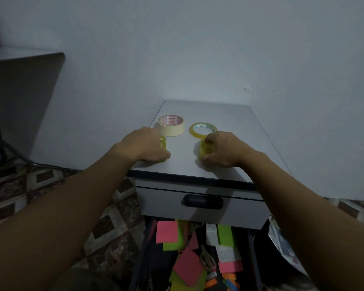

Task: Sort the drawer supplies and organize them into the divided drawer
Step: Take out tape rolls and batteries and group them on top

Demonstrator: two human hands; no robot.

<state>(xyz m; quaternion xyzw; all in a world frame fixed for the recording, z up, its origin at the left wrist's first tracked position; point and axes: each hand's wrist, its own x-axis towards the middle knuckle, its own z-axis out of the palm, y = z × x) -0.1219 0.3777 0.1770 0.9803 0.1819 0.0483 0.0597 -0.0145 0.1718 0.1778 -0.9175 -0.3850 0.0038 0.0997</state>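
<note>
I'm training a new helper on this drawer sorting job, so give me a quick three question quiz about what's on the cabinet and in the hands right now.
1. True or false: the masking tape roll lies flat on the cabinet top, left of the clear tape ring.
2. What do the left hand and right hand each hold?
A. Pink sticky notes
B. Small yellow tape rolls
C. Scissors
3. Fill in: the top drawer is closed; the one below, full of sticky notes, is ____.

Key: 1 true; 2 B; 3 open.
</note>
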